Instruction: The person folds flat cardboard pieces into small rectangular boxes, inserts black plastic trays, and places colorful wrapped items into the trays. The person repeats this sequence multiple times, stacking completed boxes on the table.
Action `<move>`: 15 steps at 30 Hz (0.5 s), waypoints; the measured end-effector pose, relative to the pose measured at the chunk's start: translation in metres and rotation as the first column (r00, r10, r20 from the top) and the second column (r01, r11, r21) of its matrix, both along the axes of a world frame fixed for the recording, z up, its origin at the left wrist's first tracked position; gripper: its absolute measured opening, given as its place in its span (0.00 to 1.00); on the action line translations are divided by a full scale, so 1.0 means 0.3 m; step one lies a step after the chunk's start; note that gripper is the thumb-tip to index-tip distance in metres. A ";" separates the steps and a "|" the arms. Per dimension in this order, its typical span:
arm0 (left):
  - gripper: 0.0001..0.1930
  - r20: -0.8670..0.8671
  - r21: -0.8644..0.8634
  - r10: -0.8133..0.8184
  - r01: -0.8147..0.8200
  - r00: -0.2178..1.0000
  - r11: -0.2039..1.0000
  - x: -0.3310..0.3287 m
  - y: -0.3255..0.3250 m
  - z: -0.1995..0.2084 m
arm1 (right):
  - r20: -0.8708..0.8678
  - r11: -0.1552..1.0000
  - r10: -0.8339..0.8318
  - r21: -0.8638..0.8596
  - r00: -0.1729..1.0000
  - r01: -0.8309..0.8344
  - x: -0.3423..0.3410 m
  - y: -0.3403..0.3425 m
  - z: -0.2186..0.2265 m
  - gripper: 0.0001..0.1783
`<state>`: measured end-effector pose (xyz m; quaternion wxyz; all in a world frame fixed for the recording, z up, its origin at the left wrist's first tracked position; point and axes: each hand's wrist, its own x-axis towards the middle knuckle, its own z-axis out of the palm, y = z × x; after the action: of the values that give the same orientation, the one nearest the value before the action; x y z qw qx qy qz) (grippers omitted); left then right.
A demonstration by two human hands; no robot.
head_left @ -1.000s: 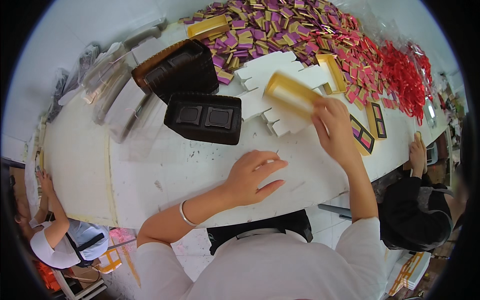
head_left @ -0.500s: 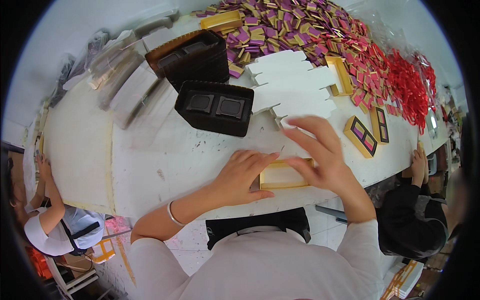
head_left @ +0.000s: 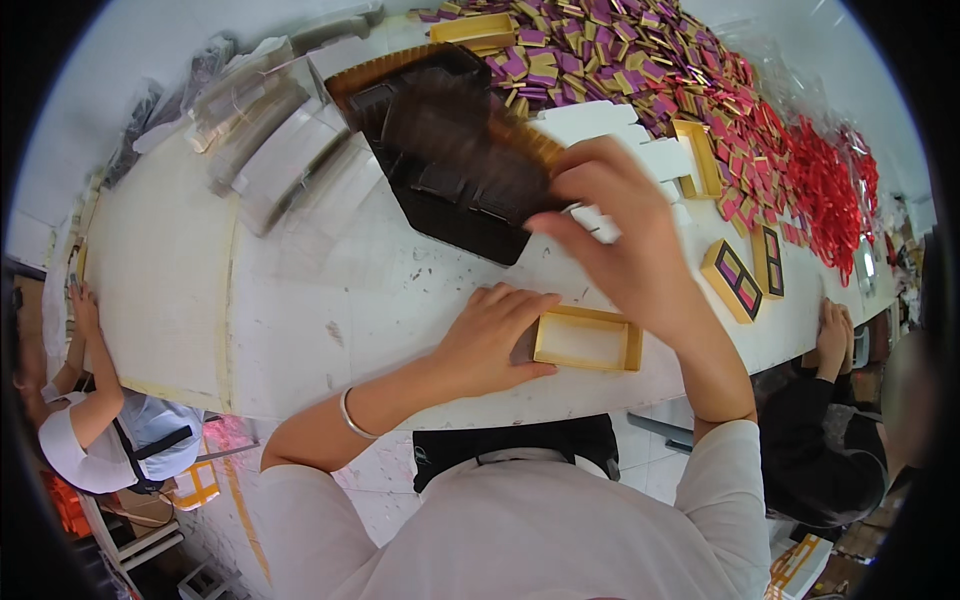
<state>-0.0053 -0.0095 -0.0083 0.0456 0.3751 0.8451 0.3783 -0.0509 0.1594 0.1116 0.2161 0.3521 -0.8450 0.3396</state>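
My left hand (head_left: 490,342) grips the left end of a shallow gold box (head_left: 590,365) lying on the table, with thumb and fingers at its near and far corners. The box is open on top and pale inside. Farther off, my right hand (head_left: 625,225) pinches the edge of a thin dark brown plastic tray (head_left: 450,122), smeared by motion and tilted above the tray stacks. Below it stands a stack of dark trays (head_left: 455,228) with two square hollows on top. Another tray stack (head_left: 370,100) sits behind, partly covered by the moving tray.
White folded card pieces (head_left: 590,122) lie beyond my right hand. A heap of purple, red and gold small pieces (head_left: 600,50) fills the back, beside red ribbons (head_left: 825,190). Two gold boxes with dark windowed tops (head_left: 732,282) stand at right. People work at both sides.
My right hand has moved from the gold box to the tray stack and taken hold of a tray, which is now raised and tilted. My left hand stays at the box.
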 end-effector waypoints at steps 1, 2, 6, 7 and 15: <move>0.35 0.001 0.001 0.002 -0.002 1.000 1.000 -0.001 0.000 0.001 | -0.014 0.997 0.012 -0.080 1.000 -0.013 0.010 0.030 0.018 0.08; 0.35 0.011 0.005 0.003 -0.003 1.000 1.000 0.006 -0.003 -0.004 | 0.173 0.953 0.056 -0.303 0.983 -0.001 0.044 0.060 0.023 0.08; 0.36 -0.024 -0.021 0.016 -0.016 1.000 1.000 0.004 -0.005 -0.002 | 0.782 0.807 0.227 -0.485 0.581 0.337 0.186 0.306 -0.006 0.11; 0.36 -0.006 -0.010 0.020 -0.020 1.000 1.000 0.012 -0.005 0.001 | 0.880 0.817 0.186 -0.386 0.438 0.429 0.217 0.358 -0.049 0.12; 0.39 -0.003 0.030 -0.037 0.037 0.999 0.999 0.009 0.015 0.000 | 0.894 0.838 -0.154 -0.107 0.421 0.535 0.333 0.340 -0.247 0.16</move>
<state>-0.0028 -0.0052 -0.0083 0.0459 0.3918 0.8323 0.3894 0.0490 0.2614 0.0376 -0.1027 -0.0982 -0.8093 0.5699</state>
